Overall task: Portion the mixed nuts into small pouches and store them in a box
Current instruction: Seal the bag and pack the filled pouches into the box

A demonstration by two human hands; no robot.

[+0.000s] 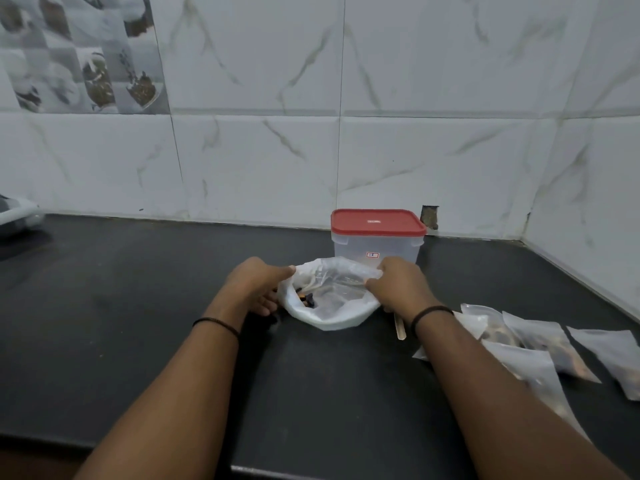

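Observation:
A large clear plastic bag [329, 306] with a few mixed nuts [306, 299] inside lies on the black counter [138, 323], its mouth spread wide. My left hand [259, 282] pinches the bag's left rim. At the right rim, my right hand [398, 285] grips the plastic. Directly behind the bag stands a clear box with a red lid [377, 233], and the lid is on. Several small filled pouches [540, 344] lie flat on the counter to the right of my right forearm.
A thin wooden stick or spoon handle [400, 327] lies under my right wrist. The marble-tiled wall [346, 150] runs behind the counter and turns a corner at the right. A grey and white object [17, 213] sits at the far left edge.

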